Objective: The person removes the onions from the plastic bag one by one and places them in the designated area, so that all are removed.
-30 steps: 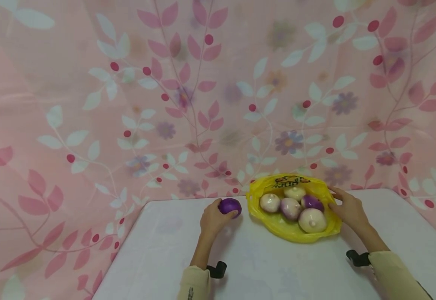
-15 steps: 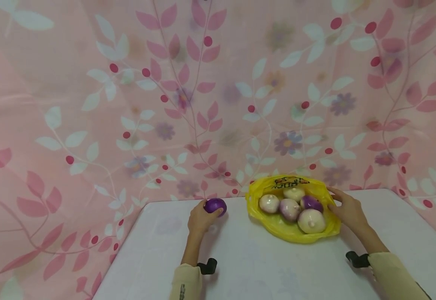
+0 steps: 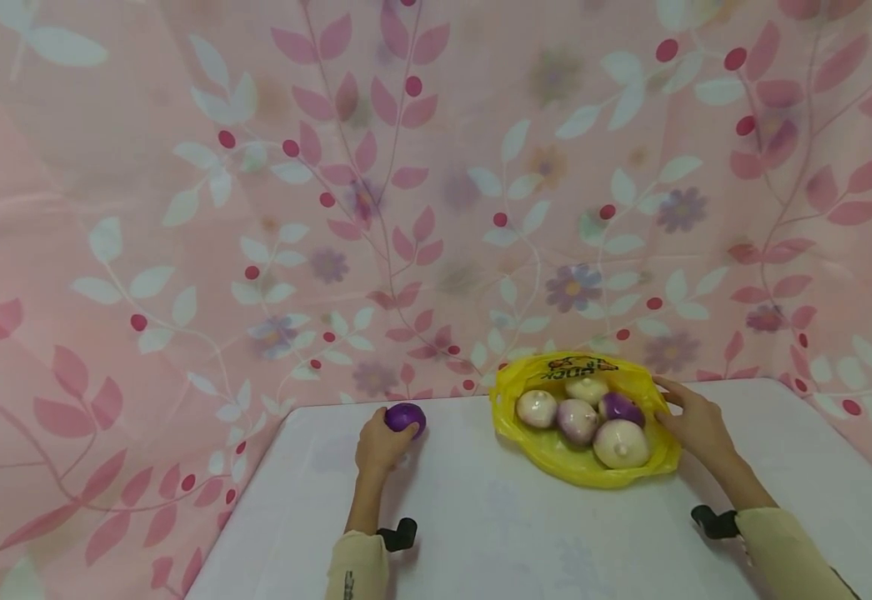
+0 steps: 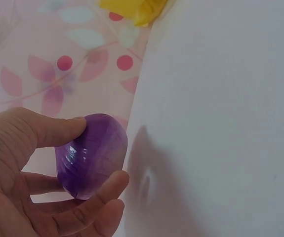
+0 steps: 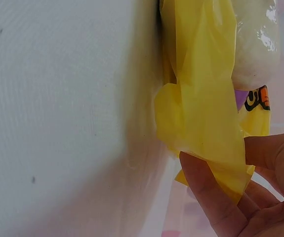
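Turnip (image 3: 408, 419), purple and shiny: we find it below and left of centre in the head view, near the far edge of the bench (image 3: 481, 533). The left hand (image 3: 376, 450) grips it, thumb on one side and fingers curled round the other, probably because so smooth and round a thing needs support from both sides. Whether it touches the bench we cannot tell. Toward the lower right, the right hand (image 3: 699, 425) pinches the edge of the yellow bag (image 3: 556, 467) between thumb and fingers; we take this as a way to hold the mouth wide. Five more turnips (image 3: 622, 443) sit bunched inside, and we judge that their weight helps steady the bag.
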Available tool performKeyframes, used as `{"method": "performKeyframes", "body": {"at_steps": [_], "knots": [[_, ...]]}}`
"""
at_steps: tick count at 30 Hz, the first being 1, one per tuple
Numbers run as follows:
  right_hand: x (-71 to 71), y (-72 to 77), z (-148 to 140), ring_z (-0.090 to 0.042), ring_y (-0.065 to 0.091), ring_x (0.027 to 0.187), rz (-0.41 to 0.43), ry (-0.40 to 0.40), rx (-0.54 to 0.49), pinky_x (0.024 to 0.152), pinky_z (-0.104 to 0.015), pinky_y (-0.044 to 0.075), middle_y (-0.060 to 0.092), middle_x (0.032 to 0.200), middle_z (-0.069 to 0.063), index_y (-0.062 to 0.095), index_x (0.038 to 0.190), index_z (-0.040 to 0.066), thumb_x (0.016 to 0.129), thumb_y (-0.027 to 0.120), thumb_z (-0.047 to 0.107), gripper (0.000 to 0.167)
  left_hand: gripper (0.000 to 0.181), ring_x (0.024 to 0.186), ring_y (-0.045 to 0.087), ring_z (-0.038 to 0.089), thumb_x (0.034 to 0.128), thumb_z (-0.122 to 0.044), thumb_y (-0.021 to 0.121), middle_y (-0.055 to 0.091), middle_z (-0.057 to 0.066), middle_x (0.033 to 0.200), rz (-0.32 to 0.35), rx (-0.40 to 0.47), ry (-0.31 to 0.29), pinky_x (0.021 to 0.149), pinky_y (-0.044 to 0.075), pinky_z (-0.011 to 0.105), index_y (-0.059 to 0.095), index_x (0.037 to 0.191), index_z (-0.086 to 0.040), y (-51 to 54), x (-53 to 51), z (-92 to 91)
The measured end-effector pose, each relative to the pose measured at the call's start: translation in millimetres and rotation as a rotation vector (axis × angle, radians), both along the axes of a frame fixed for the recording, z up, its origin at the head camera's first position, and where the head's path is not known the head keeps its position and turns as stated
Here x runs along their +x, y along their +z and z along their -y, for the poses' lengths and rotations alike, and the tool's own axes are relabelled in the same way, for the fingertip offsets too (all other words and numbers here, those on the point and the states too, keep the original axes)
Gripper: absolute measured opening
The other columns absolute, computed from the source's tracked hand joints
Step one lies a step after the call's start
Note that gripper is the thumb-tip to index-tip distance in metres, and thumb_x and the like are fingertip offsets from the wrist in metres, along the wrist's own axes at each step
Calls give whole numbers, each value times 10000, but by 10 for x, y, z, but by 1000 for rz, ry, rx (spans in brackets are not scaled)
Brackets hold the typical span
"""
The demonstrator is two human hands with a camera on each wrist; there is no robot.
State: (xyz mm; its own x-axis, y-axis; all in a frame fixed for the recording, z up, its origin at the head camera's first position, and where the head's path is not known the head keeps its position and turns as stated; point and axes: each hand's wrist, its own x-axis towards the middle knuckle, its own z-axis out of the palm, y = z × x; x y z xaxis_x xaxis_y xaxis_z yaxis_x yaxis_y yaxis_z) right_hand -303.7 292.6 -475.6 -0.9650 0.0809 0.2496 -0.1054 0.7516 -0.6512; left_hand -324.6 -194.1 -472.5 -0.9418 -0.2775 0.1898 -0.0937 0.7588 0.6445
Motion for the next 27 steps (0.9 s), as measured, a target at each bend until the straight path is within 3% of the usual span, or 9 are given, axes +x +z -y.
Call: {"method": "performKeyframes", "body": {"at_steps": [3,11,21,27], "knots": [[-1,5,2,-602,457,1144,-6,2,0,785,-542,543,534,1250,-381,406,1461,-12,906,641,61,607,711,1003,627,429,809,-377,766,604,279,1216,11,14,7,714,535,525,520,1364,-6,-19,6,43],[8,26,-4,-604,452,1150,-2,25,-21,830,-578,511,520,1257,-396,402,1460,-19,909,626,46,599,755,660,669,250,829,-385,758,586,280,1261,50,69,-11,511,509,367,471,1414,-3,-103,21,111],[9,32,-9,-609,461,1132,-12,21,-5,808,-567,526,529,1242,-398,409,1451,-30,905,645,49,600,758,774,673,313,821,-394,765,583,285,1263,35,44,-8,552,522,398,481,1402,2,-84,27,136],[18,39,-10,-615,460,1126,-27,28,2,829,-600,501,538,1228,-399,416,1442,-40,901,644,44,593,784,1033,619,430,816,-443,759,572,287,1278,32,8,17,692,540,515,477,1410,-16,-14,72,117]]}}
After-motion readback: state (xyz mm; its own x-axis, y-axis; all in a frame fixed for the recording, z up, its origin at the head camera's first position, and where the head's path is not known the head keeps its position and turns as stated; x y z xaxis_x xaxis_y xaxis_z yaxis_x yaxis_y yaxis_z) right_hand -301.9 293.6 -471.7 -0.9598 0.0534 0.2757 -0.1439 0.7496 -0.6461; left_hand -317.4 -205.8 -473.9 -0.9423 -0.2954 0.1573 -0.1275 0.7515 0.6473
